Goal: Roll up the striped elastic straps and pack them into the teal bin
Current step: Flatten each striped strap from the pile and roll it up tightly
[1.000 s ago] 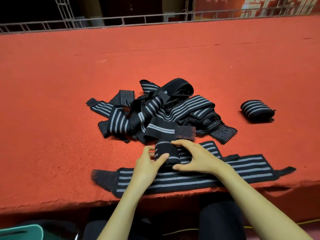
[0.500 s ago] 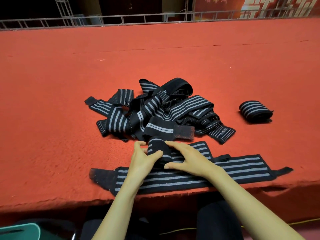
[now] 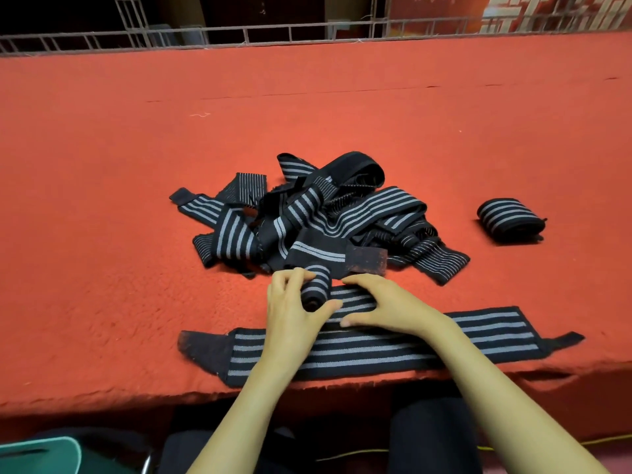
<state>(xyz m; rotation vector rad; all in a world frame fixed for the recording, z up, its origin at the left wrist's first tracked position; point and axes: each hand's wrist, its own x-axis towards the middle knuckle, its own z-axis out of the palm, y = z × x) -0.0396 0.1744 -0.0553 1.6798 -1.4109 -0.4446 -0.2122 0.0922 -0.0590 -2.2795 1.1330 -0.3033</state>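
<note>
Rolling has advanced since earlier: left hand (image 3: 294, 309) grips the half-wound roll of black, grey-striped elastic strap (image 3: 316, 285), right hand (image 3: 379, 304) presses its tail flat. One finished striped roll (image 3: 509, 218) lies apart on the red felt surface (image 3: 136, 268); tangled strap pile (image 3: 318, 213) remains. Teal plastic bin (image 3: 37, 453), possibly empty, below.

What seems the teal bin (image 3: 63, 443) is cropped bottom-left.

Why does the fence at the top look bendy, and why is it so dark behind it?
Head view: the wide-angle lens bows the railing and the red table's near edge; light falls on the table, not behind the railing; the finished roll casts a small soft shadow.
</note>
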